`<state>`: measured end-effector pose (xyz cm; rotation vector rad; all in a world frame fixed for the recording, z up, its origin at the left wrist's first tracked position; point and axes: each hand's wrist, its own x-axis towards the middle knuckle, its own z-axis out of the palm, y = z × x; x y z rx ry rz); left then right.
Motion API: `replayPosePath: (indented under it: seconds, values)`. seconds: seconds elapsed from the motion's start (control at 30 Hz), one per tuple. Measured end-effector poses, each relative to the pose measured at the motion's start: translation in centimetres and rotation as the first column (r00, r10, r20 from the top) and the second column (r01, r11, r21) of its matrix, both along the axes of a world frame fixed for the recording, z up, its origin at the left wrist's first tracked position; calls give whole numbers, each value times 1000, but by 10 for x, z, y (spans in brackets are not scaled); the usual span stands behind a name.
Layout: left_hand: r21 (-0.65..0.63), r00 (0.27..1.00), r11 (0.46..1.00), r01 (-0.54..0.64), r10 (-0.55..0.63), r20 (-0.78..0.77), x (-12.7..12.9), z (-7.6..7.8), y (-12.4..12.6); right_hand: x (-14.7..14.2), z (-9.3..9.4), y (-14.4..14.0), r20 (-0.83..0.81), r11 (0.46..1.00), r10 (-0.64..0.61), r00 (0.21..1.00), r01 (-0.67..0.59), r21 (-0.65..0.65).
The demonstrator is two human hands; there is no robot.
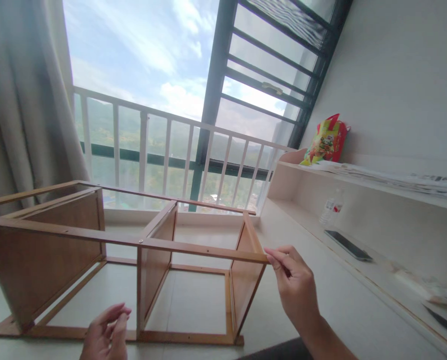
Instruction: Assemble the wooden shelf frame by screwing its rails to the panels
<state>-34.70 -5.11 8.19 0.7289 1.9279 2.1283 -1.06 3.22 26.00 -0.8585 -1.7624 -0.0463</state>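
Two hands work at a wooden shelf frame (pixel 133 260) that lies on its side on the pale floor (pixel 193 300), in front of a white railing (pixel 163 145) and a tall window. The right hand (pixel 293 287) pinches the near end of the frame's top rail between thumb and fingertips, at the corner by the right end panel, while the left hand (pixel 107 335) hovers low before the frame, fingers loosely curled and holding nothing. On the shelf (pixel 358 260) to the right lie a dark phone (pixel 348 245) and a plastic bottle (pixel 330 210); above them stands a colourful bag (pixel 325 140).
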Motion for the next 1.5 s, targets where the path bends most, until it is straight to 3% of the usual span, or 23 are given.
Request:
replayPosePath:
  seconds: [0.17, 0.33, 0.43, 0.6, 0.73, 0.9, 1.07, 1.2, 1.37, 1.5]
  values:
    - [-27, 999, 998, 50, -50, 4, -4, -11, 0, 7, 16, 3, 118, 992, 87, 989, -76, -98]
    - [-74, 999, 997, 37, -39, -26, -7, -19, -1, 19, 29, 9, 328, 964, 264, 907, -240, -112]
    - [-84, 999, 996, 33, -37, -39, -8, -24, 0, 19, 26, 13, 328, 976, 215, 920, -187, -116]
    - [-100, 998, 995, 17, -23, -61, -10, -28, -1, 13, 8, 9, 183, 993, 119, 976, -118, -17]
    - [-102, 997, 994, 24, -31, -67, -7, -24, -2, 12, 11, 5, 111, 991, 131, 985, -126, -55]
    - [-121, 997, 992, 30, -39, -71, 1, -11, -1, 14, 39, 9, 190, 941, 229, 955, -168, -293]
    - [-122, 997, 991, 51, -57, -47, 7, -3, 0, 15, 53, 12, 268, 912, 314, 911, -211, -351]
    - [-98, 998, 993, 69, -70, 0, 7, -8, 1, 18, 40, 14, 266, 936, 303, 915, -234, -262]
    - [-99, 997, 993, 71, -73, -18, 2, -22, 2, 16, 14, 11, 223, 981, 166, 961, -183, 59]
    - [-110, 997, 992, 58, -62, -39, 3, -23, 2, 13, 9, 7, 198, 989, 112, 974, -129, 74]
